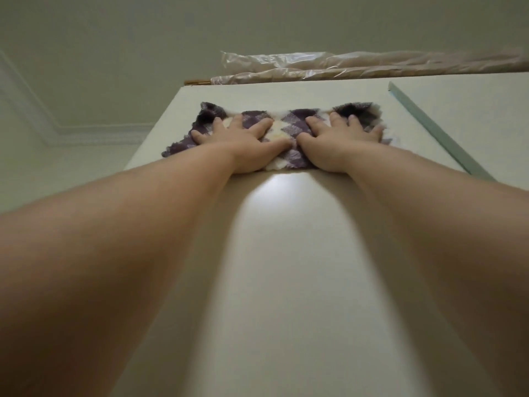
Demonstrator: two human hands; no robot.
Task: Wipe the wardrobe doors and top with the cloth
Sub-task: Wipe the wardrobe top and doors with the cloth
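Observation:
I look up a pale cream wardrobe door (286, 267) towards its top edge. A purple and white checked cloth (286, 120) lies spread flat against the door just below that edge. My left hand (246, 144) presses on the cloth's left half with fingers spread. My right hand (339, 141) presses flat on its right half. The two thumbs nearly meet in the middle. Both bare forearms reach up from the bottom corners of the view.
Long items wrapped in clear plastic (357, 65) lie on the wardrobe top, along its back. A pale green strip (429, 130) runs along the door's right side, with another cream panel beyond it. A ceiling cornice (86, 133) shows at the left.

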